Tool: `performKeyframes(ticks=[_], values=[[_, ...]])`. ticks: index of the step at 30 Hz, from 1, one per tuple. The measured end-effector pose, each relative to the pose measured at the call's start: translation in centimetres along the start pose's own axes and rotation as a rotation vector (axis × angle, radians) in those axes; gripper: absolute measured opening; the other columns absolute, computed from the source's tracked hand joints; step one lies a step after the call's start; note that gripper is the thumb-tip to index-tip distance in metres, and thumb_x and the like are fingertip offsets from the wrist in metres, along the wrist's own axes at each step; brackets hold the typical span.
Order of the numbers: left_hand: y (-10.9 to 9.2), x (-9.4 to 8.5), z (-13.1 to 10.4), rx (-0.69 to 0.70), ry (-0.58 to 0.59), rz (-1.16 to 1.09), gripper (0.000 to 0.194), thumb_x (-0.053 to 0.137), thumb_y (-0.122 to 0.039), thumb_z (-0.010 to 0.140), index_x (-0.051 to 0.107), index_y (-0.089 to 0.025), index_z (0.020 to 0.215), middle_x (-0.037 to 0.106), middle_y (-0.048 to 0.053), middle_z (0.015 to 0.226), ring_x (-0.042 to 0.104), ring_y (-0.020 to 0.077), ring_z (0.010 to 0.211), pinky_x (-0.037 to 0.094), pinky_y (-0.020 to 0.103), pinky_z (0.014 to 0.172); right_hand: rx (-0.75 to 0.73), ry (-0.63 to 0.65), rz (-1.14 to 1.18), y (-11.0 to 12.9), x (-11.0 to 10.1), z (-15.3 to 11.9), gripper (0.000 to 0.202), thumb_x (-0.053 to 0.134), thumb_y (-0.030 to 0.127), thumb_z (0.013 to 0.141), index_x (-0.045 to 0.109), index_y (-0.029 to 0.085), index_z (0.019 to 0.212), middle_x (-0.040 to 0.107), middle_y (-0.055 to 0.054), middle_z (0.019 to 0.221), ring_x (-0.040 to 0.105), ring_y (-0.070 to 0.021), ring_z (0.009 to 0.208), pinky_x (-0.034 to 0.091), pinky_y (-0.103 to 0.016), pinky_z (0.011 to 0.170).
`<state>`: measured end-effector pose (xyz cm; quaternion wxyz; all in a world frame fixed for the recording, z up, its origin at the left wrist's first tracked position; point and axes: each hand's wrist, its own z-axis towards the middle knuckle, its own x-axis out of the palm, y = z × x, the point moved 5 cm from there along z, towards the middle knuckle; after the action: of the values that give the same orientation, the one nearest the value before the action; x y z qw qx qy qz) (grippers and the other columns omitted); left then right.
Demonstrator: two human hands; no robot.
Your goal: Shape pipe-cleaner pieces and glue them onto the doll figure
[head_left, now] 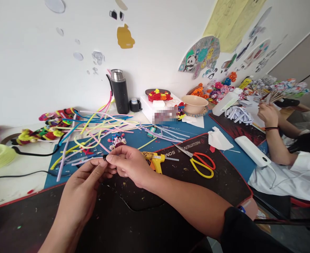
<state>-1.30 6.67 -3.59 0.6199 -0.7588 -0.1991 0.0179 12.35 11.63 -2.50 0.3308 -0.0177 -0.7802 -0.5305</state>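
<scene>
Pinching is done from both sides: a small black piece (104, 157) is held at the fingertips of the left hand (87, 177) and the right hand (132, 165), above the dark mat (112, 218). Each grip is narrow, and neither hand is nearer, since the piece is caught right where they meet. Its long axis cannot be told, as most of it is covered by the fingers. A pale strip (78, 163) is seen leftward of the piece; whether it is gripped or lies behind cannot be told. Just beyond the fingertips, a small doll (117, 141) is set near the fuzzy stems (102, 121) strewn over the tabletop (15, 186). The glue gun (158, 161) is partly hidden behind the right hand, with the scissors (192, 156) farther right.
</scene>
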Motion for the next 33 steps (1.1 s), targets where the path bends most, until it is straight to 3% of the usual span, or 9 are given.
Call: performKeyframes(ticks=[8,14,21,33], values=[[0.17,-0.19,-0.01,0.0,0.0,-0.002,0.045,0.105,-0.058,0.066,0.084,-0.025,0.085,0.082,0.001,0.085,0.075,0.0204,0.08,0.063,0.026,0.075,0.005,-0.007,-0.005,0.09,0.09,-0.16,0.058,0.103,0.057,0.066,0.064,0.022,0.091,0.057,0.01,0.061,0.034,-0.0054,0.047,0.019,-0.025,0.048],[-0.05,0.0,-0.15,-0.004,-0.005,0.004,0.046,0.105,-0.06,0.063,0.083,-0.025,0.083,0.083,0.002,0.084,0.076,0.0226,0.08,0.064,0.03,0.076,-0.014,-0.014,0.017,0.16,-0.11,-0.16,0.054,0.1,0.056,0.071,0.062,0.023,0.091,0.044,0.014,0.054,0.028,-0.0058,0.045,0.018,-0.026,0.048],[-0.23,0.15,-0.29,-0.003,0.0,0.005,0.046,0.107,-0.061,0.061,0.085,-0.027,0.081,0.082,0.001,0.083,0.075,0.0217,0.079,0.064,0.028,0.076,-0.018,-0.014,0.015,-0.2,-0.45,0.03,0.057,0.103,0.056,0.068,0.064,0.022,0.092,0.054,0.011,0.06,0.035,-0.0056,0.046,0.018,-0.026,0.048],[-0.07,-0.09,-0.26,0.001,0.01,0.015,0.048,0.106,-0.063,0.062,0.084,-0.025,0.083,0.08,0.0,0.083,0.074,0.021,0.079,0.063,0.027,0.076,-0.029,-0.016,-0.008,-0.24,-0.6,0.12,0.058,0.103,0.056,0.066,0.065,0.021,0.093,0.057,0.011,0.059,0.037,-0.0053,0.045,0.018,-0.025,0.047]])
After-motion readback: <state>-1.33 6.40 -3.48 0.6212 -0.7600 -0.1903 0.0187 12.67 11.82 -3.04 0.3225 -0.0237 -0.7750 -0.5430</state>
